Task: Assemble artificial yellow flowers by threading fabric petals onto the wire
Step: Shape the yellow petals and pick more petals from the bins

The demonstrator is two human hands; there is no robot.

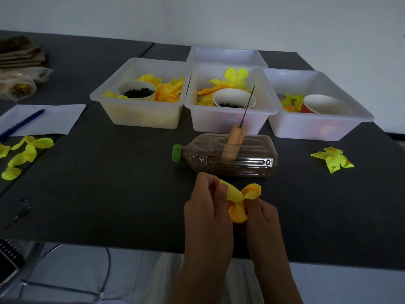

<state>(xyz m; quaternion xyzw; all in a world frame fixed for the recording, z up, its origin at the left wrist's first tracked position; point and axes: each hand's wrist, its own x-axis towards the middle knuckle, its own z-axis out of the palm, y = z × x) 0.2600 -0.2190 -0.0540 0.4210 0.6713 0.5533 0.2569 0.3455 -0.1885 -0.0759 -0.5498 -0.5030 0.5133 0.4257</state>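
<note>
Both hands hold one yellow fabric petal piece [238,200] just above the dark table [109,194], near its front edge. My left hand [208,207] pinches the petal's upper left lobe between thumb and fingers. My right hand [260,218] grips its lower right side. Behind them lies a clear bottle [225,157] with a green cap, filled with brown grains. A thin dark wire [248,104] on a wooden handle [235,139] stands tilted out of the bottle's top side. The wire is bare.
Three clear tubs hold yellow petals and cups: left [140,115], middle [230,121], right [317,126]; another tub [225,54] sits behind. Loose petals lie far left [24,154] and right [333,159]. A paper with a blue pen [22,123] lies at left.
</note>
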